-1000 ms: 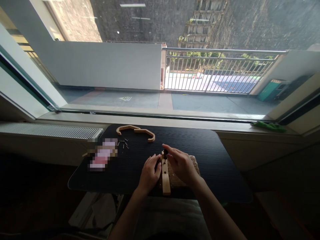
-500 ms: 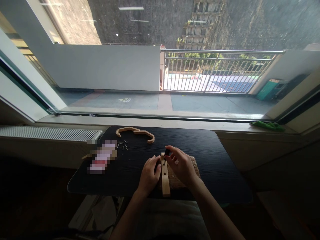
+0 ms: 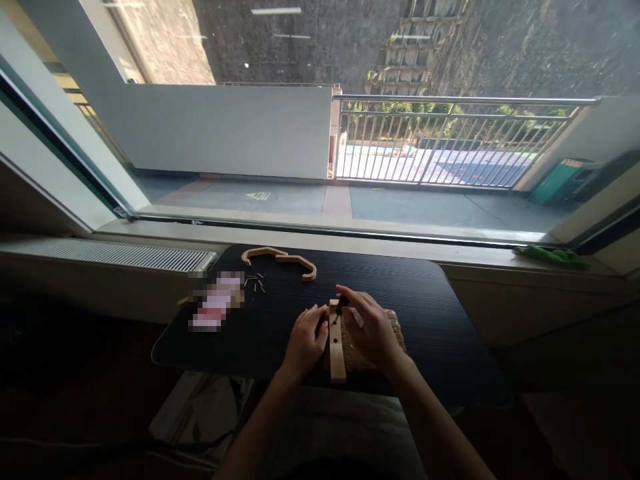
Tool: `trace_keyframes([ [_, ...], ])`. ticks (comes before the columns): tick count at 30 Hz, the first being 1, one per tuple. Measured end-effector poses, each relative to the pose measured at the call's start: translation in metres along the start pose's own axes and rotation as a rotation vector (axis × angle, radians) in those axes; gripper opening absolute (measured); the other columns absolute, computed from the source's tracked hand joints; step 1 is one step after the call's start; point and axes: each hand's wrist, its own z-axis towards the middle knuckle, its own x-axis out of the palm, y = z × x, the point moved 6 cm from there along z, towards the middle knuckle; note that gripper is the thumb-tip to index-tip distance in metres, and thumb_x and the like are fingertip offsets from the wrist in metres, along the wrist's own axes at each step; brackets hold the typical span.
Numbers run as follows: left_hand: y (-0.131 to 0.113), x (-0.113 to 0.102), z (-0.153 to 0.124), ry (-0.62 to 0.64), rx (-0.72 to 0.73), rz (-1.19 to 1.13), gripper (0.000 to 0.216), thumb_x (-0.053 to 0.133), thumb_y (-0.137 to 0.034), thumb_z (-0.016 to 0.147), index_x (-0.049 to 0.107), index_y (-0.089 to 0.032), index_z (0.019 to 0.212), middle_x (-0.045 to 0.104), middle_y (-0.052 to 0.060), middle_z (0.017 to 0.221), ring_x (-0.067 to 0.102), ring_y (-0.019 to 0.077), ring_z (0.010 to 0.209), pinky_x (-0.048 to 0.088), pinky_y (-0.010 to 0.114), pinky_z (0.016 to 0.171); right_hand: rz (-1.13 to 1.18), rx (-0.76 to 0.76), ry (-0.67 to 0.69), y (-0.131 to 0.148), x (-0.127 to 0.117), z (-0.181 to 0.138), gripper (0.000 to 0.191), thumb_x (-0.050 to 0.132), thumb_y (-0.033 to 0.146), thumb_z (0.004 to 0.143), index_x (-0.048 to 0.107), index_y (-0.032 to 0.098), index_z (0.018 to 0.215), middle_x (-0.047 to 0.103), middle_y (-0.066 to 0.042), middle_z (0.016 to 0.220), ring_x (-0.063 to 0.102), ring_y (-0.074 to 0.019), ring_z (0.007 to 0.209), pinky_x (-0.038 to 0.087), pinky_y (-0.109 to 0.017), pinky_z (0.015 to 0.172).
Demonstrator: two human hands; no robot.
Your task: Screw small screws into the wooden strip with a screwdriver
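My right hand [image 3: 373, 327] pinches the black handle of a short screwdriver [image 3: 343, 302], its shaft angled down to the upper part of a pale wooden bar [image 3: 337, 363]. A dark hole shows in the bar below the tip. The bar lies along the left side of a brown woven-looking block [image 3: 395, 327], partly hidden under my right hand. My left hand [image 3: 303, 343] is curled against the bar's left edge, holding it with fingers and thumb.
Two curved wooden hooks [image 3: 297, 262] lie at the table's back edge, with several loose screws [image 3: 256, 280] nearby. A blurred pink-and-white packet [image 3: 217, 303] is at the left. Beyond the black table [image 3: 425, 287] are a radiator [image 3: 125, 253], a window sill and a green cloth [image 3: 553, 257].
The view has shifted, so the table sits slightly farther right. The screwdriver's handle has tilted in my right hand. My left hand keeps its place at the bar.
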Motion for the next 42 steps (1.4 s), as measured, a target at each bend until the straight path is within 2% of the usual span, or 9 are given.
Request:
trace_keyframes([
  [3, 0.001, 0.001, 0.0, 0.0, -0.01, 0.0, 0.036, 0.047, -0.017, 0.09, 0.06, -0.019, 0.123, 0.069, 0.01, 0.123, 0.06, 0.0271, 0.121, 0.044, 0.052, 0.107, 0.035, 0.033, 0.012, -0.002, 0.0, -0.001, 0.044, 0.044, 0.014, 0.092, 0.053, 0.025, 0.134, 0.067, -0.009, 0.115, 0.065, -0.0211, 0.104, 0.054, -0.036, 0.087],
  [12, 0.002, 0.0, 0.0, -0.015, 0.015, 0.013, 0.035, 0.047, -0.018, 0.09, 0.061, -0.021, 0.121, 0.069, 0.009, 0.121, 0.061, 0.0264, 0.119, 0.046, 0.05, 0.106, 0.052, 0.066, 0.014, -0.005, 0.002, -0.001, 0.045, 0.043, 0.014, 0.093, 0.051, 0.025, 0.135, 0.069, -0.007, 0.108, 0.067, -0.0197, 0.096, 0.056, -0.034, 0.084],
  [23, 0.003, 0.0, 0.0, -0.007, -0.001, 0.018, 0.035, 0.045, -0.02, 0.09, 0.061, -0.019, 0.121, 0.069, 0.01, 0.121, 0.061, 0.0274, 0.119, 0.045, 0.051, 0.106, 0.042, 0.043, 0.045, -0.004, 0.002, -0.002, 0.044, 0.041, 0.015, 0.095, 0.049, 0.024, 0.137, 0.068, -0.008, 0.113, 0.066, -0.0205, 0.099, 0.055, -0.033, 0.084],
  [30, 0.002, -0.001, 0.0, -0.006, 0.004, 0.014, 0.034, 0.046, -0.02, 0.09, 0.061, -0.019, 0.121, 0.069, 0.01, 0.122, 0.061, 0.0276, 0.12, 0.045, 0.051, 0.107, 0.03, 0.042, 0.073, 0.0, 0.002, 0.001, 0.04, 0.047, 0.016, 0.094, 0.052, 0.023, 0.133, 0.068, -0.007, 0.101, 0.066, -0.0184, 0.082, 0.055, -0.031, 0.073],
  [42, 0.004, 0.001, 0.0, -0.011, 0.002, 0.016, 0.035, 0.048, -0.019, 0.089, 0.062, -0.017, 0.121, 0.07, 0.011, 0.121, 0.061, 0.028, 0.119, 0.046, 0.052, 0.106, 0.011, -0.03, 0.092, 0.002, 0.007, 0.004, 0.045, 0.046, 0.018, 0.096, 0.048, 0.026, 0.14, 0.062, -0.005, 0.091, 0.059, -0.0155, 0.073, 0.051, -0.027, 0.064],
])
